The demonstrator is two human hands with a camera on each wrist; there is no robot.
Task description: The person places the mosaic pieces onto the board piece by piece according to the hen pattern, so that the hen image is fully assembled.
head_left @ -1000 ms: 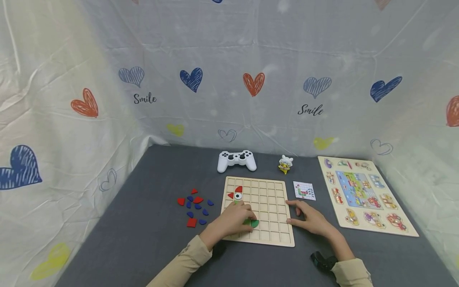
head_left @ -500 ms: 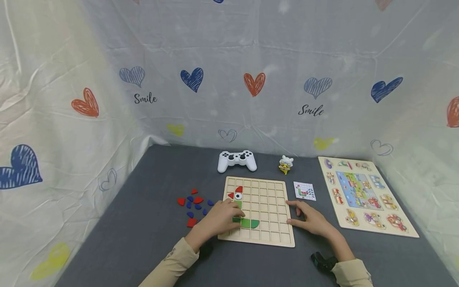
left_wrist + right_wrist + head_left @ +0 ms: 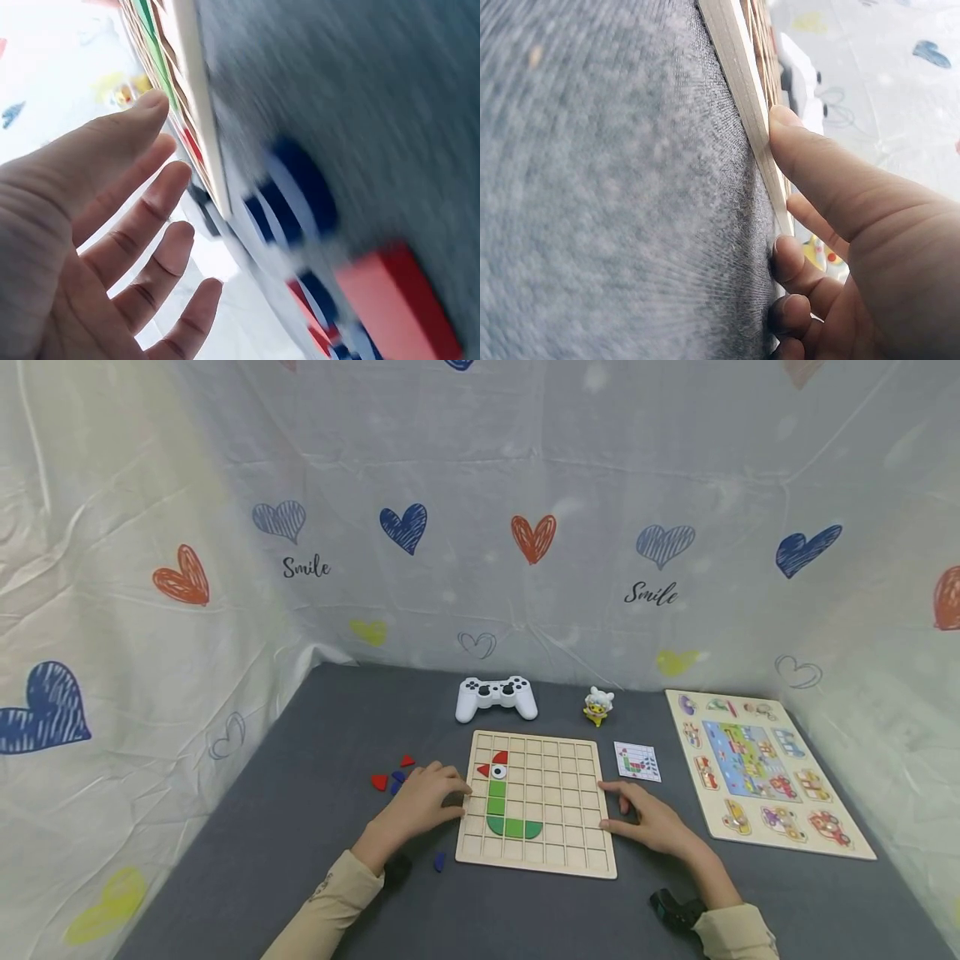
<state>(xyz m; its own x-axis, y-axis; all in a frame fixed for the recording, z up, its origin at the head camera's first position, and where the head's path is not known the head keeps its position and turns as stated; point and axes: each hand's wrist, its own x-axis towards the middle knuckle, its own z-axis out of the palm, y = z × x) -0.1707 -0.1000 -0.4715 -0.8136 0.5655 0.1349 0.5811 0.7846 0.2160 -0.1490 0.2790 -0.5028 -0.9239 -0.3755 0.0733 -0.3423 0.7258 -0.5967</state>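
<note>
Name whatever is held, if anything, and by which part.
Nothing is clearly held: the left grip is empty, the right grip touches the wooden board at its right edge.

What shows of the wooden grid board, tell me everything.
This pale, wood-looking grid board has rounded corners and raised lines between its cells. It lies flat on the dark grey table. Red pieces, an eye tile and green pieces in an L sit in some cells; most are bare. The right hand touches its right edge; whether the left hand touches it is unclear.
</note>
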